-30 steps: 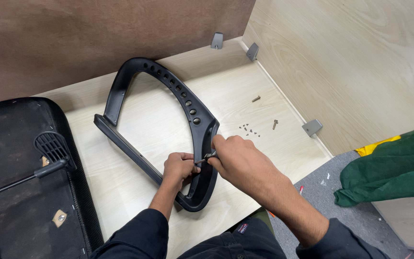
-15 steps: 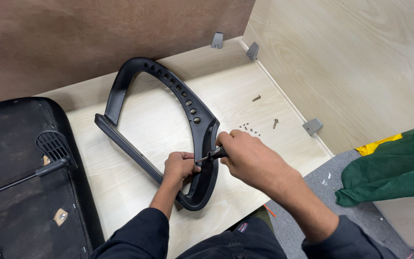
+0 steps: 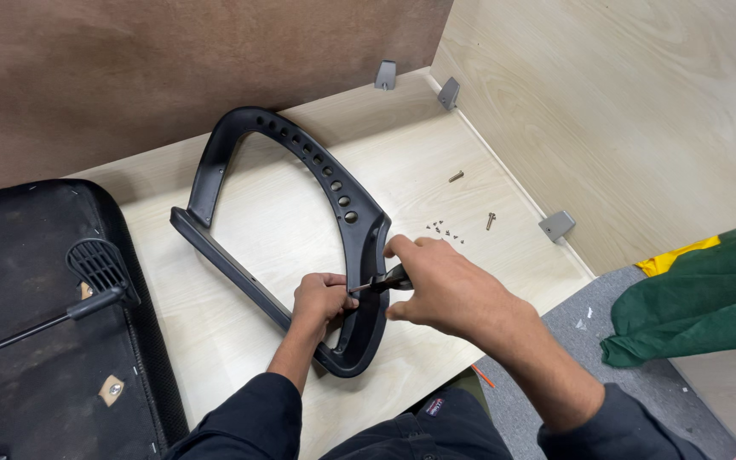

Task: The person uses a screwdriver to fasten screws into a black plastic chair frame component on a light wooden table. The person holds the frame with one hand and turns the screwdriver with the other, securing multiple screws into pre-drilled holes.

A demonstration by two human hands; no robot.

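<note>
My left hand (image 3: 321,298) clamps the black curved frame (image 3: 300,221) at its 5 o'clock bend, mid-table (image 3: 436,153). Right hand (image 3: 440,285) grips a screwdriver (image 3: 381,283), tip against frame. Loose screws (image 3: 445,228) at 2 o'clock.

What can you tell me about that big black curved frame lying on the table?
The black frame looks like moulded plastic: a closed loop with one arched side carrying a row of round holes and one straight bar. It lies flat on the pale wooden table. The left hand grips its lower end while the right hand presses a screwdriver against it.
</note>
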